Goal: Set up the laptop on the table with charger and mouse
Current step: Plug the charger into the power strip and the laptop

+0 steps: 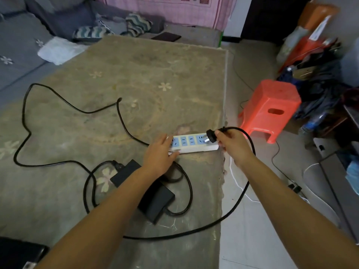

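Right hand (232, 141) pinches the charger plug (211, 135) at the power strip (194, 145), left hand (160, 154) flat, steadying; laptop and mouse remain.

No text, label or number here can be read.

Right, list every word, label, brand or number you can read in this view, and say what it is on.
No text here is legible.
White and blue power strip: only socket slots show, no readable marking.
Black rectangular charger brick: no visible label.
Orange wrapped package with a white label strip: print too blurred to read.
Pink patterned cloth: decorative motifs, no readable words.
Red plastic stool: plain.
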Motion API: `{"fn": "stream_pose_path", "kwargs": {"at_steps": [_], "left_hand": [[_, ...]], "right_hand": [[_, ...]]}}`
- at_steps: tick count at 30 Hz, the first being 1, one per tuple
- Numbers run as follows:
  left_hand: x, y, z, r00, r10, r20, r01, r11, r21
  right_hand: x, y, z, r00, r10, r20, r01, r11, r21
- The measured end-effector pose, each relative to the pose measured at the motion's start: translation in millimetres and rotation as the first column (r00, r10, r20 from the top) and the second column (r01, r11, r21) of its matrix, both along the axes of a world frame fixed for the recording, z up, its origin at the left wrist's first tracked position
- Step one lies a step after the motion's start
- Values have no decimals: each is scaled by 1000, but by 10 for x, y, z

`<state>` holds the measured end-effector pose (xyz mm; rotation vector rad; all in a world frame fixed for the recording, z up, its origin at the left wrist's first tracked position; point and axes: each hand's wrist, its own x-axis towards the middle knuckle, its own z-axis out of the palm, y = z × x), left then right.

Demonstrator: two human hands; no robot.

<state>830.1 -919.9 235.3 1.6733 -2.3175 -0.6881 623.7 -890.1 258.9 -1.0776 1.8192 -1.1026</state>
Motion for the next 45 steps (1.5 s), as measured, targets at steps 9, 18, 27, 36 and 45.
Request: {"fn": "stream_pose_path", "kwargs": {"at_steps": [9, 18, 27, 36, 45], "left_hand": [[46, -15, -200, 1000, 24, -20, -26, 996, -85], [59, -19, -225, 999, 14, -34, -17, 994, -107], [71, -40, -273, 999, 13, -32, -17, 992, -121], [75, -44, -280, 999, 17, -45, -22, 992, -122], [66, -32, -235, 1000, 20, -16, -21, 996, -89]], "right_hand": [[22, -255, -90, 965, 10, -262, -11, 1000, -1], [223, -357, 23, 821, 159, -549, -132, 987, 89], [108, -332, 27, 871, 102, -481, -80, 995, 66], [251, -421, 54, 765, 228, -602, -144, 972, 185], [400, -285, -144, 815, 109, -570, -56, 992, 110]]}}
